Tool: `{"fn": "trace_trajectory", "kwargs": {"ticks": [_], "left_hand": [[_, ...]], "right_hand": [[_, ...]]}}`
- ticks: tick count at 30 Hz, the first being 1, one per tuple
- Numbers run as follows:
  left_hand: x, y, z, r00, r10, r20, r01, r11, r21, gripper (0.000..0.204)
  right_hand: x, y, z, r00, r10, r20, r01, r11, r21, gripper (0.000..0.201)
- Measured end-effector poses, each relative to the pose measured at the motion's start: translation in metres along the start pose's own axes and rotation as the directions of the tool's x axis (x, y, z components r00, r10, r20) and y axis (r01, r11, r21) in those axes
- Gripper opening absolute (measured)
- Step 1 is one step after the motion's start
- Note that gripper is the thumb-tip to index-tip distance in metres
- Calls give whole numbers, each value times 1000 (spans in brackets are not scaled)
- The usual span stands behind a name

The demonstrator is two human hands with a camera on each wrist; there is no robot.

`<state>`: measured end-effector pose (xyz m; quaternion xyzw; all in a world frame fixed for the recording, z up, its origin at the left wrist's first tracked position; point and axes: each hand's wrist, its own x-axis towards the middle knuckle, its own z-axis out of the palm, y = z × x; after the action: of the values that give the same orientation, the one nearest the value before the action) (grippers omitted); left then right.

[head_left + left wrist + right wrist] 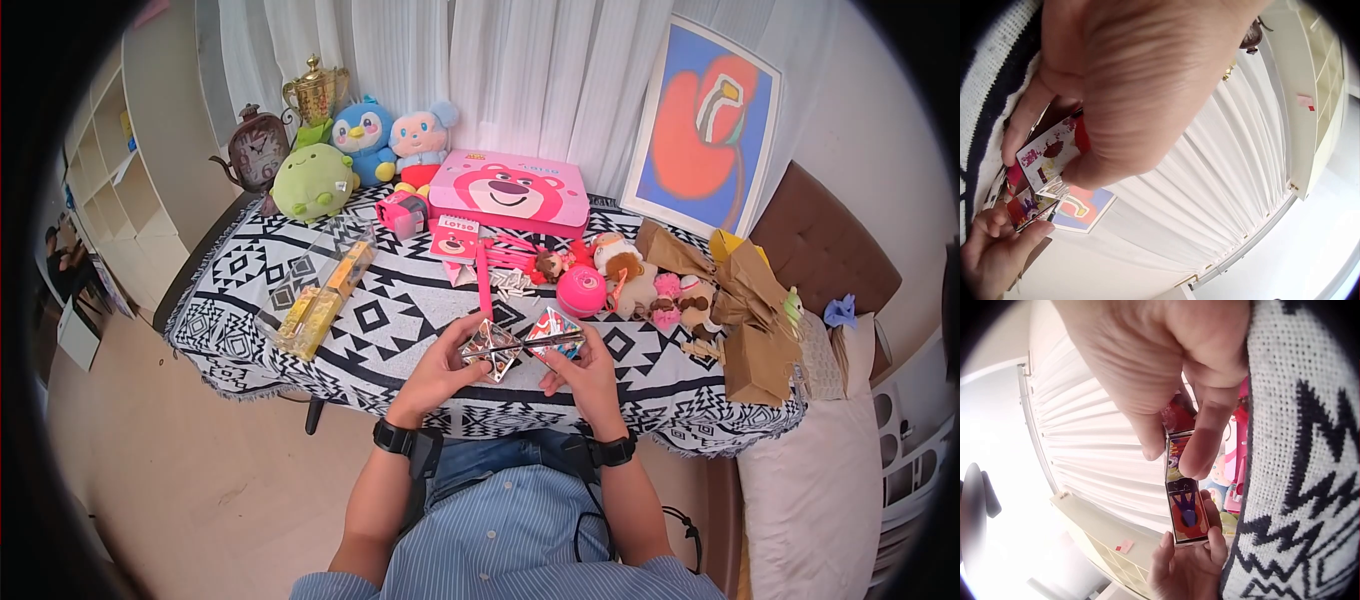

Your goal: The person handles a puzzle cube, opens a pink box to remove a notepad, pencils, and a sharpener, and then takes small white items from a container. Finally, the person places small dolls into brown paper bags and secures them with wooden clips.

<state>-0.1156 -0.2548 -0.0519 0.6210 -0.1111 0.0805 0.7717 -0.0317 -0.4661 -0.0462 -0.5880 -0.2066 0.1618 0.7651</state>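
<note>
A small folding block with printed pictures is held between both hands over the front of the patterned cloth. Its left part [491, 351] is gripped by the left hand [440, 370], thumb on the near side. The right hand [588, 375] pinches the right part [554, 334]. In the left wrist view, the left hand [1129, 81] has its thumb on a printed face [1047, 156], and the right hand [997, 253] pinches the other part. The right wrist view shows the right hand [1166, 356] above and the left hand [1188, 572] round the far end of the block [1189, 515].
Behind the hands lie a pink ball [582, 291], a pink stick [484, 280] and small white pieces. A pink bear box [510, 195] and plush toys [314, 184] stand farther back. Clear packaging [325, 300] is at left, brown paper bags [760, 360] at right.
</note>
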Motion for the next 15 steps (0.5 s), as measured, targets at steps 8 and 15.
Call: {"fn": "trace_trajectory", "kwargs": {"ticks": [8, 15], "left_hand": [[3, -5, 3, 991, -55, -121, 37, 989, -144, 61], [2, -5, 4, 986, -44, -158, 26, 993, -113, 56]], "right_hand": [[3, 9, -3, 997, -42, 65, 42, 999, 1, 59], [4, 11, -6, 993, -53, 104, 58, 997, -43, 60]]}}
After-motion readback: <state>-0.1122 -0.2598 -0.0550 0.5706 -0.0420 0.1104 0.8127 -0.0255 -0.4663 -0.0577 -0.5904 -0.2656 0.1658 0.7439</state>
